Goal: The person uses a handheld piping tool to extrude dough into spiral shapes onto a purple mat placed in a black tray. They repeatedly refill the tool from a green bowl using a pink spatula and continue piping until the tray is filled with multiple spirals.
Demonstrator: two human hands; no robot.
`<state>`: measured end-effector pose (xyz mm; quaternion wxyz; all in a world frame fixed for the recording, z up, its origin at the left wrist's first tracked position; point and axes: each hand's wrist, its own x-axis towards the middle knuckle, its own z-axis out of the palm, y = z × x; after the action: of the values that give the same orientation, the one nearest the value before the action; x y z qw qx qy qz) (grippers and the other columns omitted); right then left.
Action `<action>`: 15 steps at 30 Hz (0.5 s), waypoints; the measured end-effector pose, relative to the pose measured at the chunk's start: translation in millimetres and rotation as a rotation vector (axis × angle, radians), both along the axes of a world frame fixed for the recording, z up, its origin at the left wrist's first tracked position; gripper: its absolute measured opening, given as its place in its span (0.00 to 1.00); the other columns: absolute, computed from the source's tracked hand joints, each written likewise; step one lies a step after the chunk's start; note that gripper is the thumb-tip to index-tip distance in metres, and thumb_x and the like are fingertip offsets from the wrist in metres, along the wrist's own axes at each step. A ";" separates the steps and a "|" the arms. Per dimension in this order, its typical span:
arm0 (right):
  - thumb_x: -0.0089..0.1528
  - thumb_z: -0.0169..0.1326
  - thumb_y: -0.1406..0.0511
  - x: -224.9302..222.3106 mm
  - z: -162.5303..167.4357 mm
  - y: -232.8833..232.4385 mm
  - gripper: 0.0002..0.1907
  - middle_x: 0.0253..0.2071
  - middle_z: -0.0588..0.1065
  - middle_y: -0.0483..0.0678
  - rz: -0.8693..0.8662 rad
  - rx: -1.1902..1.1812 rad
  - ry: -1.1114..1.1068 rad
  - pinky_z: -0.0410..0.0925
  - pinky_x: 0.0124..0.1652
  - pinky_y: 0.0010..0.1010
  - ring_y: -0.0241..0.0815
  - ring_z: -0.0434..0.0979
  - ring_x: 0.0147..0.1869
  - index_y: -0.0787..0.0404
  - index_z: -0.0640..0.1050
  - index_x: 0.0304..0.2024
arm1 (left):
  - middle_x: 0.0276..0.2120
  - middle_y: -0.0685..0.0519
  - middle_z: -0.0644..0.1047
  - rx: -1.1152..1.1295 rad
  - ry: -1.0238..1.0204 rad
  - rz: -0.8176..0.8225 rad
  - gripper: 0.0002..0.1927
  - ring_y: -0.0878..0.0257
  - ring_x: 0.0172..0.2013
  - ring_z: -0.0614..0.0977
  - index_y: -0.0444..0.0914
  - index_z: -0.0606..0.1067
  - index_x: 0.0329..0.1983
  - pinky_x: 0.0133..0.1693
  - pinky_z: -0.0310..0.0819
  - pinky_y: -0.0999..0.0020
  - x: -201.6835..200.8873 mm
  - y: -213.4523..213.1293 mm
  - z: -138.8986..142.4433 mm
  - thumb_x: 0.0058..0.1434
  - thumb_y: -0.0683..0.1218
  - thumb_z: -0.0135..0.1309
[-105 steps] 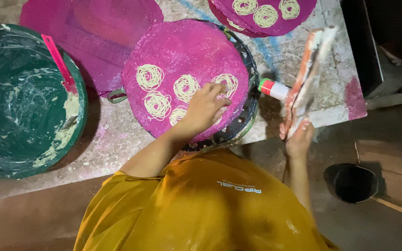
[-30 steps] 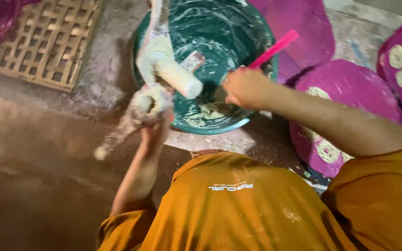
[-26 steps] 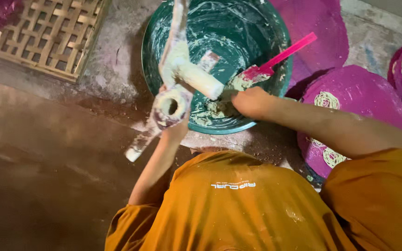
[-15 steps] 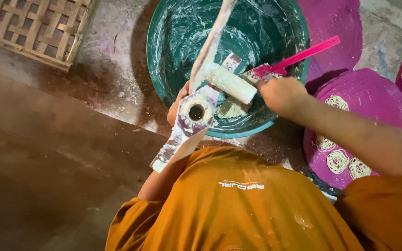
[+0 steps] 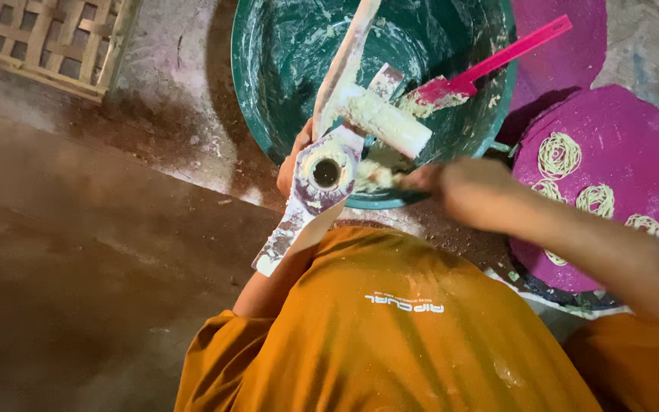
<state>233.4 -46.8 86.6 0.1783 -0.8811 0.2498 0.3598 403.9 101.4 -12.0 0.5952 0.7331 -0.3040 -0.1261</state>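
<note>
- The dough press (image 5: 329, 164), a dough-smeared wooden tool with an open round barrel, is being grasped by the left hand (image 5: 293, 159); the fingers are clenched around its body.
- The press is being held over the near rim of the green basin (image 5: 268, 99), with one long handle pointing far and the other pointing near left.
- A dough-coated plunger cylinder (image 5: 387, 122) is being carried on the press, just right of the barrel.
- A lump of pale dough (image 5: 375, 175) is being pinched by the right hand (image 5: 459, 191), just right of the barrel; the hand is blurred.
- A pink spatula (image 5: 490, 65) is being rested in the basin, handle over the right rim.
- Noodle coils are being held on a round magenta mat (image 5: 612, 130) at the right.
- A bamboo lattice tray (image 5: 40, 38) is lying far left.
</note>
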 end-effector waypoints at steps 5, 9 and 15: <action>0.64 0.48 0.65 -5.4 4.2 5.0 0.20 0.39 0.81 0.54 0.023 -0.165 0.108 0.75 0.38 0.47 0.55 0.84 0.41 0.46 0.74 0.59 | 0.45 0.54 0.83 -0.085 0.044 0.022 0.29 0.69 0.39 0.82 0.43 0.74 0.64 0.43 0.75 0.75 -7.6 -0.5 5.4 0.58 0.44 0.67; 0.62 0.47 0.68 -2.5 -15.3 38.7 0.24 0.37 0.80 0.58 0.049 -0.143 -0.015 0.75 0.35 0.48 0.58 0.84 0.37 0.53 0.72 0.62 | 0.45 0.53 0.83 0.013 -0.215 0.087 0.29 0.66 0.36 0.81 0.41 0.76 0.61 0.41 0.74 0.72 -8.6 3.9 9.9 0.55 0.45 0.69; 0.63 0.49 0.64 -16.8 18.0 45.7 0.16 0.40 0.80 0.59 -0.037 -0.048 -0.061 0.74 0.43 0.49 0.59 0.81 0.43 0.53 0.79 0.52 | 0.50 0.50 0.81 -0.127 -0.138 0.064 0.28 0.63 0.40 0.82 0.40 0.74 0.63 0.44 0.77 0.70 3.4 -5.7 17.1 0.59 0.46 0.67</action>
<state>216.6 -1.2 104.6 0.1711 -0.8910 0.2691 0.3231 407.2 95.6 5.1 0.6219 0.7101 -0.3280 -0.0368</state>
